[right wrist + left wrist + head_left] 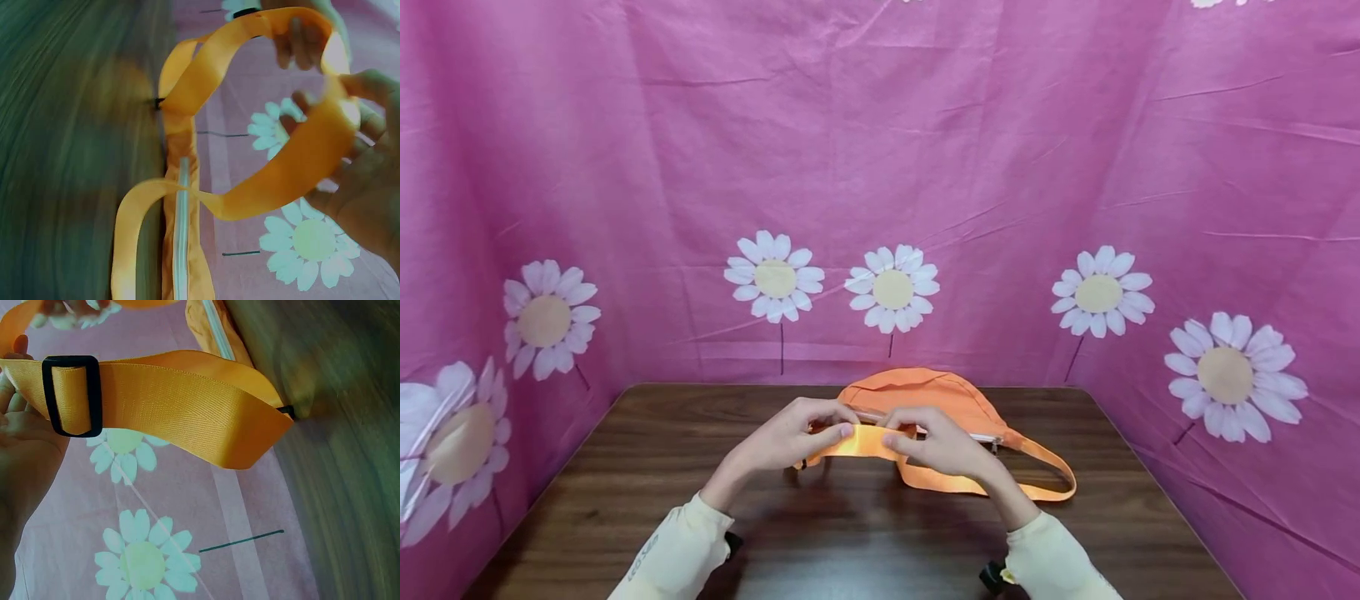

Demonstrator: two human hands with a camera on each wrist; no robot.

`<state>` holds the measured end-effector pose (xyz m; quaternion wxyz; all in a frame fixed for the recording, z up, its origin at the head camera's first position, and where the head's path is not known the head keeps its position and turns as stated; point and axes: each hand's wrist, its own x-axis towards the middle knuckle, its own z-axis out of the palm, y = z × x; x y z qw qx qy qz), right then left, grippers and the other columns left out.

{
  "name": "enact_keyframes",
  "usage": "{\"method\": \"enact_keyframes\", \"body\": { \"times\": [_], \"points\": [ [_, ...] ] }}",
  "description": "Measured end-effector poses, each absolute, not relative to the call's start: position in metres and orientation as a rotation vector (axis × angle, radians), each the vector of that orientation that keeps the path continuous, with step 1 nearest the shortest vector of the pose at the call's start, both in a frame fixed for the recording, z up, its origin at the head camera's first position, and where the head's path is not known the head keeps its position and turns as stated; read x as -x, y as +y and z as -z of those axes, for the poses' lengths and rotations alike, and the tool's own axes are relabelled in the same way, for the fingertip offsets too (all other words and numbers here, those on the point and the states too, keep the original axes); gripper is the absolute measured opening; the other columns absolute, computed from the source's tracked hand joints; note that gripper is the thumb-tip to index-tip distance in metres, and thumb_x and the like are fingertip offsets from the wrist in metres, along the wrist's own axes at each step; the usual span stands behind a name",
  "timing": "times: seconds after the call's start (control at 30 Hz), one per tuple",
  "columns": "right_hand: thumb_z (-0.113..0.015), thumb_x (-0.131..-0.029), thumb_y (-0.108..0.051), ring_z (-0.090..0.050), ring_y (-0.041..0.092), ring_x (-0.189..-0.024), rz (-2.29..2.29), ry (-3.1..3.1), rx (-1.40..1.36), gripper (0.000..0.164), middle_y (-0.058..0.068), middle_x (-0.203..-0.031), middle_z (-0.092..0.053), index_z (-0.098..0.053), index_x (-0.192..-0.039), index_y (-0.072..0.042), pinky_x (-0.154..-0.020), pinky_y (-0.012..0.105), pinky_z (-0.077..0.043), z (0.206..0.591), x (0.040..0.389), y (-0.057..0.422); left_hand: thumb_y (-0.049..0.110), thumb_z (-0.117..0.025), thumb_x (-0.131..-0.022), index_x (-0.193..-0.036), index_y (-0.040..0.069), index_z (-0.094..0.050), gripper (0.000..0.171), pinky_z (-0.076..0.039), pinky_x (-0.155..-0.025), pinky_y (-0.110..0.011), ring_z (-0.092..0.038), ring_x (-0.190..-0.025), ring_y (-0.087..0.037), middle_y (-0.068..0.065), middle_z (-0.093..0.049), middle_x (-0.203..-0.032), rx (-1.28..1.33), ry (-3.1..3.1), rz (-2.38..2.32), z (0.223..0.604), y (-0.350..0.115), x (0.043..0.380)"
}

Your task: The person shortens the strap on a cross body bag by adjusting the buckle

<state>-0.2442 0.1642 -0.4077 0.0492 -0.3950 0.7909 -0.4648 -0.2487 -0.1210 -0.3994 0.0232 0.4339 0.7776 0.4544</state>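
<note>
The orange waist bag (928, 390) should be light and limp, its webbing strap (869, 442) soft, perhaps slightly slick — best pinched flat across its width, clear of the black slide buckle (95, 394). The left hand (793, 433) and right hand (938, 443) each pinch the strap, thumbs nearest the person, above the table (850, 542). The bag's body rests on the table just beyond them — more toward the right.
</note>
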Motion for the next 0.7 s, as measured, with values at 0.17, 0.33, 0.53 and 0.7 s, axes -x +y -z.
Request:
{"method": "enact_keyframes", "body": {
  "times": [0.17,0.33,0.53,0.7],
  "points": [
    [-0.058,-0.103,-0.011,-0.057,0.021,-0.083,1.744,2.180,1.161,0.021,0.008,-0.092,-0.064,-0.067,-0.084,-0.009,-0.066,0.034,-0.051,0.396,0.242,0.168,0.028,-0.064,-0.103,-0.119,0.028,-0.069,0.016,-0.045,-0.046,-0.029,-0.053,-0.054,-0.014,0.004,-0.061,-0.077,-1.322,2.360,-1.449,0.396,-0.122,0.248],
    [-0.055,-0.097,-0.005,-0.055,0.019,-0.080,2.099,1.974,1.006,0.020,0.008,-0.086,-0.061,-0.062,-0.078,-0.001,-0.076,0.031,-0.047,0.386,0.243,0.170,0.030,-0.078,-0.093,-0.128,0.029,-0.064,0.038,-0.049,-0.051,-0.031,-0.058,-0.062,-0.019,0.002,-0.064,-0.087,-1.335,2.351,-1.462,0.393,-0.120,0.247],
    [-0.050,-0.094,-0.004,-0.059,0.017,-0.082,2.313,1.812,0.830,0.023,0.006,-0.085,-0.065,-0.060,-0.074,-0.004,-0.076,0.030,-0.049,0.382,0.244,0.176,0.019,-0.085,-0.086,-0.135,0.027,-0.060,0.055,-0.052,-0.079,-0.031,-0.058,-0.096,-0.014,0.009,-0.063,-0.117,-1.457,2.571,-1.367,0.389,-0.121,0.249],
    [-0.048,-0.093,-0.004,-0.060,0.019,-0.082,2.332,1.823,0.808,0.022,0.010,-0.088,-0.066,-0.053,-0.072,-0.003,-0.071,0.031,-0.052,0.378,0.246,0.183,0.022,-0.085,-0.087,-0.133,0.025,-0.062,0.051,-0.051,-0.085,-0.033,-0.058,-0.100,-0.013,0.011,-0.064,-0.119,-1.434,2.671,-1.406,0.384,-0.130,0.247]
  ]
}}
